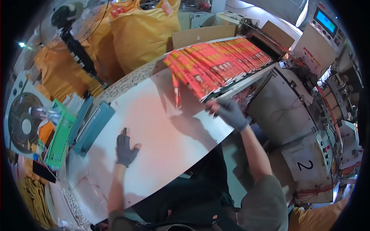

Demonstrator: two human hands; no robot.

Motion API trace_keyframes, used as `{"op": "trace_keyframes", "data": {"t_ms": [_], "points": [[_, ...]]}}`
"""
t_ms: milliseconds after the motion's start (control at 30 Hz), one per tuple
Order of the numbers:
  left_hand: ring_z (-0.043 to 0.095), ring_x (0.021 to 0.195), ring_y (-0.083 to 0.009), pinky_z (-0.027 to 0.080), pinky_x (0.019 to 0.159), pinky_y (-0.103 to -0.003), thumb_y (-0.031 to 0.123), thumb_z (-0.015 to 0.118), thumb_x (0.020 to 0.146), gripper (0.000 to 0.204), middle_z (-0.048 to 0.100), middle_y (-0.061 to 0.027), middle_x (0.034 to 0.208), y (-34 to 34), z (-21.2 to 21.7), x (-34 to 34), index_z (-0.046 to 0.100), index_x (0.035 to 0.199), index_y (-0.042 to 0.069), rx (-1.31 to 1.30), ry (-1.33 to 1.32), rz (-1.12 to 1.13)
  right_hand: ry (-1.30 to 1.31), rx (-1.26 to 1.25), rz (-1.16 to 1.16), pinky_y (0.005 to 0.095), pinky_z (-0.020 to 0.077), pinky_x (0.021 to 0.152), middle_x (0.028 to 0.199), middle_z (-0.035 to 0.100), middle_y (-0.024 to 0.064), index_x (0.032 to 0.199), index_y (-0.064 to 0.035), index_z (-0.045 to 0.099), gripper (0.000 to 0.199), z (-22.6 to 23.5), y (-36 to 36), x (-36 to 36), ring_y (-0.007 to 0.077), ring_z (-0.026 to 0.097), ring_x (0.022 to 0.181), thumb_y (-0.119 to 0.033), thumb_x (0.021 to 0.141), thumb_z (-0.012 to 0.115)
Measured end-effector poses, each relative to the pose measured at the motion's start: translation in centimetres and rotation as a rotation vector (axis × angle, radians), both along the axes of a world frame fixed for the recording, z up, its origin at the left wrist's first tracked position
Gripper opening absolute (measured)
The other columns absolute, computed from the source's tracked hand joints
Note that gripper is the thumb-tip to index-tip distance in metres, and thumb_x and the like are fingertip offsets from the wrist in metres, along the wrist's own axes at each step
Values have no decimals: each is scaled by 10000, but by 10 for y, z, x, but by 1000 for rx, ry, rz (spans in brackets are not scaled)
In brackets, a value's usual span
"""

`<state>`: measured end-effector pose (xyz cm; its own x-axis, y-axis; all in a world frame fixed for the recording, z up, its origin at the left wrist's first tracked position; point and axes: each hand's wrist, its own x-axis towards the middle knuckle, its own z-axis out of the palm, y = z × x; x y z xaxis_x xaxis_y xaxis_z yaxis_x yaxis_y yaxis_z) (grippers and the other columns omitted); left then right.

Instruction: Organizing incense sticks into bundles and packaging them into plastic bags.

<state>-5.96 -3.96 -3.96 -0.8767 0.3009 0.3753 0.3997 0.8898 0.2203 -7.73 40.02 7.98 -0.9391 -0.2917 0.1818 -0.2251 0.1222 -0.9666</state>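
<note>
Head view, Left hand (127, 148): gloved, laid palm-down on the white table (154, 154), fingers extended and thumb out to the side. Nothing in its grasp. The flat pose probably steadies the body while the other arm reaches.
Head view, Right hand (228, 113): gloved, raised just beside the near corner of the packet row, fingers partly curled. Cannot tell whether the fingertips pinch or touch anything; its position gives short reach to the row's near ends.
Red packets (221, 65): overlapping in a slanted row along the far right of the table. The overlap presumably leaves each one's edge exposed for picking up.
Loose packet (177, 94): narrow side showing, apart from the neat row except near its upper end, over the table. Reason for its odd angle unclear.
Cardboard strip (204, 37): upright behind the row, likely a backstop keeping packets from sliding toward the yellow sacks (144, 36).
Blue-grey device (94, 129): long, near the table's left edge, beside the green container (61, 134); probably set there to leave the middle free.
Control panel (325, 23): lit screen angled inward, presumably for reading from this side.
</note>
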Motion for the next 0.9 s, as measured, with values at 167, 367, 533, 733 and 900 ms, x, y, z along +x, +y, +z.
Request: {"op": "trace_keyframes", "data": {"t_ms": [167,367,533,733,900], "points": [[416,1199,-349,348,988,-405,296,575,847,608,416,-208,1327,61,-15,-52,355,1336,10,393,135,247,445,301,-588,276,478,732,901,644,62,1036,19,602,321,33,94,-141,153,601,815,-256,874,565],[433,1176,-360,352,983,-416,236,550,860,499,452,-213,1283,78,-11,-63,421,1280,-2,120,151,270,191,1195,-1092,438,409,920,1132,566,238,1217,26,473,659,12,233,-267,371,533,1068,-493,812,500],[426,1179,-367,359,976,-428,197,577,829,462,464,-202,1271,89,-5,-71,453,1239,24,62,183,314,-7,1290,-1487,483,146,1077,1392,304,226,1376,-19,290,875,-4,294,-263,404,214,1317,-633,781,474],[430,1178,-363,360,972,-428,192,582,826,472,466,-198,1271,90,-1,-76,447,1246,24,34,112,356,-117,1273,-1193,456,280,1020,1285,464,191,1289,-98,434,728,-4,317,-271,369,363,1242,-635,798,424],[436,1174,-358,361,972,-414,229,585,832,519,452,-206,1286,110,5,-91,422,1268,-1,127,157,233,120,1255,-658,383,442,846,971,642,175,999,-59,647,661,25,235,-260,341,590,942,-652,747,500]]}}
